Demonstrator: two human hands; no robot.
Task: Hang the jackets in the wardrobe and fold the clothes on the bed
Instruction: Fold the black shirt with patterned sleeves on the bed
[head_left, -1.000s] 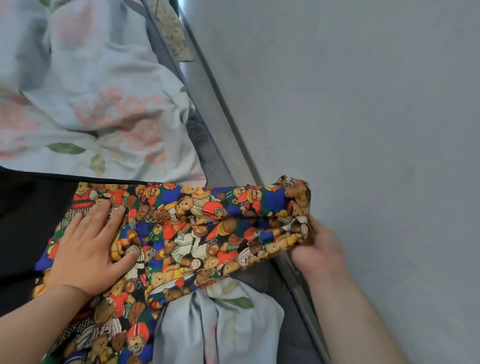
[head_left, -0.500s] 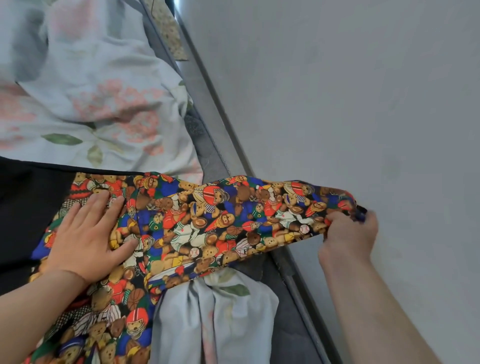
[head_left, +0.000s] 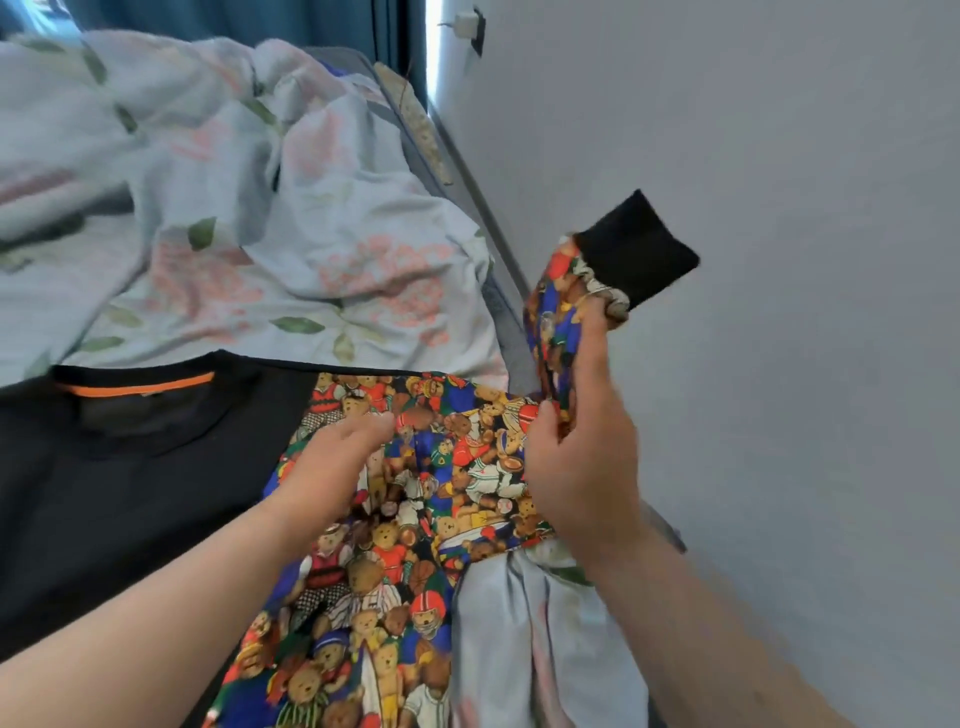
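A garment with black body and colourful teddy-bear print sleeves (head_left: 363, 597) lies flat on the bed. Its black front with an orange neck tape (head_left: 135, 389) fills the lower left. My left hand (head_left: 337, 457) presses flat on the printed sleeve near the shoulder. My right hand (head_left: 576, 467) grips the same sleeve further along and holds its end lifted, so the black ribbed cuff (head_left: 636, 252) stands up in the air by the wall.
A rumpled pale floral duvet (head_left: 270, 208) covers the bed behind the garment and hangs below it (head_left: 545, 639). The grey bed frame edge (head_left: 467, 171) runs along a plain wall (head_left: 779, 260) on the right. Dark curtains (head_left: 291, 21) hang at the back.
My right hand has swung the sleeve end up and back toward the body; the black cuff now shows. The left hand slid right along the sleeve. The view tilted up.
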